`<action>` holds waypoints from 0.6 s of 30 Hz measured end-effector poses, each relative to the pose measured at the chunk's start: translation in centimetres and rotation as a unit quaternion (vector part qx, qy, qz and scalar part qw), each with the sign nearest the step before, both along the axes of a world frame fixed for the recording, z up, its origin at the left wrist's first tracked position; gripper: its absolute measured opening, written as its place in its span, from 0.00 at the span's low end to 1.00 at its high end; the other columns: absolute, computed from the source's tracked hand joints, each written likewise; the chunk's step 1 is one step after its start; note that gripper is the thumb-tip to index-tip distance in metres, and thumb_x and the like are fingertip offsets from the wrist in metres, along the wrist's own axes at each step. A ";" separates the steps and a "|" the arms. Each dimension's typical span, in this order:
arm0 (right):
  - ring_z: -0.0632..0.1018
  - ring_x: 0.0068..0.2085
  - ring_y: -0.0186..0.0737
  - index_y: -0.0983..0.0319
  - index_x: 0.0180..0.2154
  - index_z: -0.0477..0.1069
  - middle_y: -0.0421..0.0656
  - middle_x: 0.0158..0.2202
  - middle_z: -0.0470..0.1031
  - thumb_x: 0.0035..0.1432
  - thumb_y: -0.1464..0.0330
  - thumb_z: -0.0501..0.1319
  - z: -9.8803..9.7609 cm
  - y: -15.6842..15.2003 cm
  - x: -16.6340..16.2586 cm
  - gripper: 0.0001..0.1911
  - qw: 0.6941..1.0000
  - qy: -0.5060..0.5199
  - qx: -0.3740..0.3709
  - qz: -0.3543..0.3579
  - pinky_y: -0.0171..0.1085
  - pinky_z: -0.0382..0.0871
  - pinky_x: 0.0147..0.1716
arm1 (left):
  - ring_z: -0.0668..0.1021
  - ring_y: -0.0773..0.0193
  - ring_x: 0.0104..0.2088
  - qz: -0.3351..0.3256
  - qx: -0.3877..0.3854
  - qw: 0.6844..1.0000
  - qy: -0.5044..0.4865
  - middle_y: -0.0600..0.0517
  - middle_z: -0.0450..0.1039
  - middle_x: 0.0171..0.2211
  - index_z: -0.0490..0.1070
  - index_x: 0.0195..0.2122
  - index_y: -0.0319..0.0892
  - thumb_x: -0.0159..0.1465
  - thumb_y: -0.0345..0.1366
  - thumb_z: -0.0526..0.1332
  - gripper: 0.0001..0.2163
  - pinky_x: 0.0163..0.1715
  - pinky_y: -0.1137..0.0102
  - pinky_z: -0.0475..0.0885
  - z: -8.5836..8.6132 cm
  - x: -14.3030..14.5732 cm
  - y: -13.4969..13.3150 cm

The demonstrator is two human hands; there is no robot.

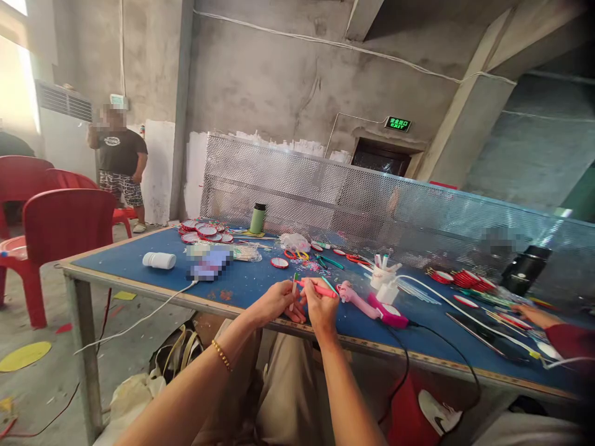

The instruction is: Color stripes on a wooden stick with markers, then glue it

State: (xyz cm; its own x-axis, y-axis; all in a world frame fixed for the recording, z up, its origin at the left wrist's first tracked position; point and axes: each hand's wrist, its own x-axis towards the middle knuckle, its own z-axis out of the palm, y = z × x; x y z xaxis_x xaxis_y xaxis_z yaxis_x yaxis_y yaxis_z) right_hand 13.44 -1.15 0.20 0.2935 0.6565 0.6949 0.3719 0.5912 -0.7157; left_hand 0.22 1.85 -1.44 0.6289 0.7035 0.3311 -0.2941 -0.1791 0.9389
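Near the table's front edge my two hands are close together. My left hand [279,301] is closed in a pinch on a thin pale stick [294,293], which stands nearly upright with a bit of green at its top. My right hand [320,310] is wrapped round a pinkish-red pen-like tool [320,288], its tip pointing left at the stick. A teal rod [329,285] shows just behind the right fingers. To the right lies a pink hot glue gun [367,303] with a black cord. Small coloured pieces [311,266] are scattered beyond my hands.
The blue table [251,282] holds round red-rimmed discs [207,230], a white bottle [158,261], a green flask [257,218], pliers [333,262] and a white cup [383,275]. A perforated metal screen [288,186] stands behind. Another person's hand [534,316] is at right; someone stands back left.
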 end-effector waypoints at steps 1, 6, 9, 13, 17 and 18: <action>0.72 0.17 0.33 0.62 0.30 0.74 0.37 0.20 0.72 0.59 0.57 0.62 0.0 0.0 0.0 0.15 1.000 -0.001 0.000 0.001 0.32 0.67 0.18 | 0.83 0.60 0.26 0.000 0.000 1.000 0.000 0.50 0.78 0.25 0.61 0.33 0.42 0.57 0.60 0.65 0.25 0.27 0.70 0.78 0.0 0.0 0.0; 0.71 0.17 0.33 0.62 0.30 0.75 0.37 0.20 0.72 0.59 0.56 0.62 -0.1 0.0 0.1 0.15 1.000 -0.004 -0.002 0.007 0.32 0.66 0.17 | 0.83 0.61 0.26 0.003 -0.002 1.000 -0.003 0.51 0.77 0.25 0.60 0.32 0.42 0.57 0.59 0.65 0.25 0.27 0.70 0.78 0.0 0.1 0.0; 0.71 0.17 0.33 0.62 0.30 0.74 0.37 0.20 0.72 0.59 0.56 0.62 -0.1 0.0 0.1 0.15 1.000 -0.004 -0.002 0.006 0.32 0.66 0.18 | 0.83 0.61 0.26 0.001 -0.004 1.000 -0.004 0.51 0.77 0.24 0.61 0.32 0.42 0.57 0.59 0.65 0.25 0.27 0.70 0.78 0.1 0.1 0.0; 0.71 0.17 0.33 0.62 0.30 0.74 0.37 0.20 0.72 0.59 0.55 0.62 -0.1 0.1 0.1 0.16 1.000 0.000 -0.001 0.002 0.32 0.66 0.18 | 0.83 0.61 0.25 0.000 -0.004 1.000 -0.003 0.51 0.77 0.24 0.61 0.32 0.42 0.57 0.59 0.66 0.25 0.27 0.70 0.78 0.3 0.0 -0.2; 0.71 0.17 0.33 0.62 0.29 0.73 0.37 0.20 0.72 0.59 0.56 0.62 -0.2 0.2 0.1 0.16 1.000 0.001 -0.003 0.002 0.32 0.66 0.18 | 0.83 0.61 0.25 -0.001 -0.005 1.000 -0.002 0.51 0.77 0.25 0.61 0.33 0.42 0.56 0.60 0.66 0.25 0.27 0.70 0.78 0.4 -0.1 -0.3; 0.71 0.17 0.33 0.62 0.29 0.73 0.37 0.20 0.72 0.59 0.56 0.62 -0.2 0.2 0.1 0.16 1.000 0.000 -0.002 0.001 0.32 0.66 0.18 | 0.83 0.61 0.25 -0.001 -0.006 1.000 -0.002 0.51 0.78 0.25 0.61 0.33 0.42 0.56 0.60 0.66 0.25 0.27 0.70 0.78 0.4 -0.1 -0.4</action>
